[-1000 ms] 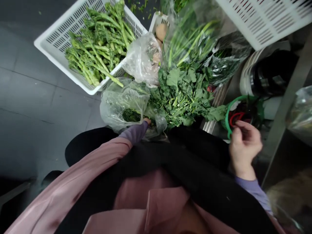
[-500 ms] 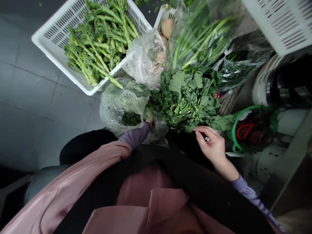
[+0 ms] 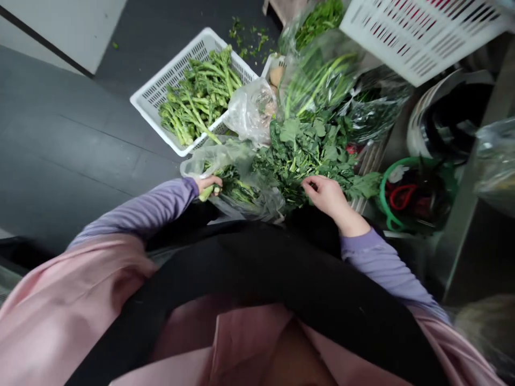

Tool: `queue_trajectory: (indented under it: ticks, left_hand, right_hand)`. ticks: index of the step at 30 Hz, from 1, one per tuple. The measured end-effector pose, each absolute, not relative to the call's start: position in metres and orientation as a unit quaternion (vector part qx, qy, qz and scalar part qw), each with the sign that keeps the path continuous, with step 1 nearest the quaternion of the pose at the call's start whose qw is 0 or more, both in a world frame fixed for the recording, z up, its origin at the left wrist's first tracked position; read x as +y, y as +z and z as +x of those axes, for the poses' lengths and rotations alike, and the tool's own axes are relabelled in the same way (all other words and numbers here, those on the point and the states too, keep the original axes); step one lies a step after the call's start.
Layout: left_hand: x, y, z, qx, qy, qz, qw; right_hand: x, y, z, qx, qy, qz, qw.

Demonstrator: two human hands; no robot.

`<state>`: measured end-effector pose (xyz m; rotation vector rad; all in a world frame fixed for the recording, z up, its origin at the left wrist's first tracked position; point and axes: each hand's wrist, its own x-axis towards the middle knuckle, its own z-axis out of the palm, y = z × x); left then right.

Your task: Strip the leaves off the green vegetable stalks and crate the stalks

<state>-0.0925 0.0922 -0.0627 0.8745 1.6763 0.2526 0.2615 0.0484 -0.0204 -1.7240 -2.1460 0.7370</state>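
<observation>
On the dark floor tiles (image 3: 100, 145) a clear bag (image 3: 233, 153) lay open, and at its rim the left hand (image 3: 206, 184) gripped a green stalk (image 3: 205, 193), aligned roughly eight-to-two o'clock, while the farther right hand (image 3: 326, 196), at three o'clock, curled by leafy greens (image 3: 309, 153), its pinch unclear to me.

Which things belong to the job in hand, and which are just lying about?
Probably in use:
green stalk, in the left hand
plastic bag of greens
leaf pile, by the right hand
basket of similar stalks

Probably just there:
green-rimmed container
upper white basket
</observation>
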Motion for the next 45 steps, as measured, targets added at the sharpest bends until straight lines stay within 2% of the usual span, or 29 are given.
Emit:
queue_trajectory:
  ticks: [2, 4, 8, 11, 13, 16, 18, 23, 26, 31, 36, 38, 42, 45]
  left_hand:
    - [0.078, -0.027, -0.108, 0.686, 0.042, 0.336, 0.644]
    - [0.061, 0.005, -0.112, 0.637, 0.032, 0.307, 0.706]
    - [0.024, 0.042, -0.093, 0.558, 0.107, 0.339, 0.75]
    - [0.002, 0.05, -0.069, 0.506, 0.148, 0.387, 0.757]
    - [-0.005, 0.051, -0.052, 0.496, 0.17, 0.437, 0.731]
    - [-0.004, 0.05, -0.029, 0.502, 0.212, 0.51, 0.665]
    - [0.002, 0.045, -0.015, 0.491, 0.251, 0.515, 0.657]
    - [0.014, 0.025, 0.011, 0.415, 0.371, 0.407, 0.724]
    - [0.018, 0.018, 0.02, 0.386, 0.408, 0.397, 0.726]
    - [0.029, 0.013, 0.03, 0.455, 0.399, 0.426, 0.673]
    - [0.044, 0.0, 0.032, 0.484, 0.426, 0.56, 0.519]
    - [0.048, -0.005, 0.03, 0.481, 0.432, 0.597, 0.476]
    - [0.051, -0.013, 0.026, 0.522, 0.36, 0.649, 0.421]
    - [0.052, -0.016, 0.028, 0.549, 0.331, 0.66, 0.393]
  right_hand:
    - [0.048, -0.027, 0.254, -0.739, 0.276, -0.603, 0.12]
    - [0.046, -0.031, 0.242, -0.719, 0.32, -0.608, 0.107]
    - [0.034, -0.023, 0.206, -0.592, 0.567, -0.56, 0.121]
    - [0.026, -0.004, 0.177, -0.42, 0.726, -0.499, 0.22]
    - [0.026, 0.01, 0.163, -0.333, 0.747, -0.477, 0.322]
    - [0.033, 0.029, 0.155, -0.279, 0.693, -0.479, 0.462]
    - [0.04, 0.037, 0.156, -0.291, 0.623, -0.503, 0.524]
    - [0.055, 0.043, 0.162, -0.284, 0.541, -0.522, 0.595]
    - [0.06, 0.038, 0.16, -0.268, 0.5, -0.533, 0.628]
    - [0.065, 0.024, 0.155, -0.252, 0.426, -0.59, 0.638]
    - [0.067, 0.023, 0.163, -0.324, 0.364, -0.673, 0.556]
    - [0.067, 0.028, 0.162, -0.36, 0.356, -0.655, 0.561]
    - [0.064, 0.035, 0.146, -0.411, 0.378, -0.598, 0.575]
    - [0.061, 0.034, 0.136, -0.452, 0.306, -0.622, 0.56]
